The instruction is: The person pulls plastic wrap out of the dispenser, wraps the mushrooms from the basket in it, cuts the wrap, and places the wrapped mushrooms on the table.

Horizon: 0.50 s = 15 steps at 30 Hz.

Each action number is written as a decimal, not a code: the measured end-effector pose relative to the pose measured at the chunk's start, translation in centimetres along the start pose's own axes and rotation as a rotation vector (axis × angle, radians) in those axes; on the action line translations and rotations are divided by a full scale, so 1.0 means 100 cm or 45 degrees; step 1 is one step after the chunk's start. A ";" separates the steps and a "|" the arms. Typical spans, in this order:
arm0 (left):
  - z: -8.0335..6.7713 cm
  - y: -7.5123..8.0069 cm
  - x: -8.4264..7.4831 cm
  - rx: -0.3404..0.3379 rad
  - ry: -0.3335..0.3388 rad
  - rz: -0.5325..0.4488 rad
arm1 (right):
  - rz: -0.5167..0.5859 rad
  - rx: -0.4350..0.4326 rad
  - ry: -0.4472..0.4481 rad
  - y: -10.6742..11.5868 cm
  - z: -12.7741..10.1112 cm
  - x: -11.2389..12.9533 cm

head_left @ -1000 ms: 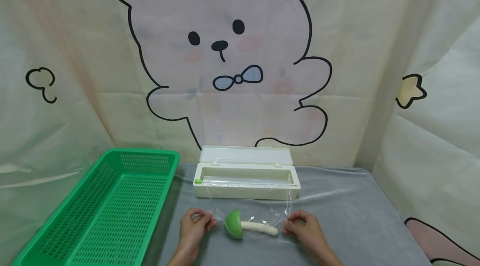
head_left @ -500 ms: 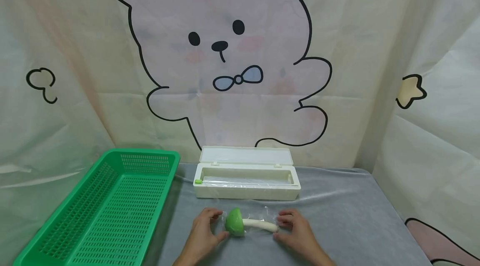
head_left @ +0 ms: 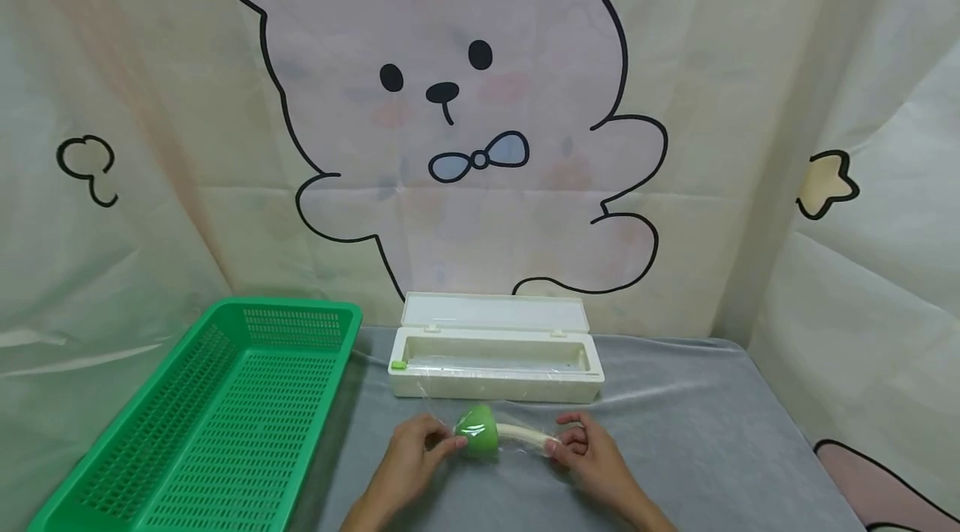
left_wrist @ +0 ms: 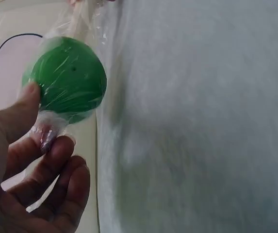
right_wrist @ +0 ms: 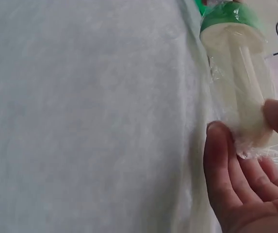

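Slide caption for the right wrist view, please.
Right hand holding a green-capped mushroom by its stem, in clear film.

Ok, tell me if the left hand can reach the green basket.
Likely yes: only grey cloth shows between the left hand and the green basket, though it holds the film-wrapped toy mushroom.

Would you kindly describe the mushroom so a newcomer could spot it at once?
On the grey-covered table, find the open white cling film dispenser. Nearer the person, between the left hand and right hand, is the green-capped mushroom. Its rounded cap and pale stem, wrapped in clear film, set it apart from the boxy dispenser and green basket.
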State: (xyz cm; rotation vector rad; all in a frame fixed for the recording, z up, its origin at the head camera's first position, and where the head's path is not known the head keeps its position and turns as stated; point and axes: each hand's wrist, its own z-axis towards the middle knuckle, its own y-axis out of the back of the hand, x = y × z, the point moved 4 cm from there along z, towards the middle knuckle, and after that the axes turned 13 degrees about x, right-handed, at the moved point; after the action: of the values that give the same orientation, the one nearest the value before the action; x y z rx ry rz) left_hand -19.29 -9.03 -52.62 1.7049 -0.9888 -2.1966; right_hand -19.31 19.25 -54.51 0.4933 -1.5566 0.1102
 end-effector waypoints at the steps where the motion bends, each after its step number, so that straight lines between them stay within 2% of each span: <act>1: 0.001 0.000 0.000 -0.003 0.025 -0.032 | 0.078 -0.009 -0.045 0.000 0.000 0.000; 5: 0.007 0.000 0.000 -0.034 0.130 -0.112 | 0.227 -0.103 -0.182 0.000 0.005 -0.001; 9: 0.012 -0.003 0.002 -0.050 0.239 -0.187 | 0.235 -0.171 -0.259 -0.001 0.013 -0.002; 11: 0.015 -0.004 0.005 -0.054 0.286 -0.220 | 0.174 -0.160 -0.253 -0.001 0.017 -0.002; 15: 0.021 -0.008 0.008 -0.047 0.310 -0.267 | -0.054 -0.129 -0.241 0.001 0.025 0.000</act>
State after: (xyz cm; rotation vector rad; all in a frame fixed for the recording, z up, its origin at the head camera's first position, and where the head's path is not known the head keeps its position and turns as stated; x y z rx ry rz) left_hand -21.27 -8.06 -53.51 2.0808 -0.7353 -2.0414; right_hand -21.69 18.40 -54.63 0.4671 -1.7261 -0.0492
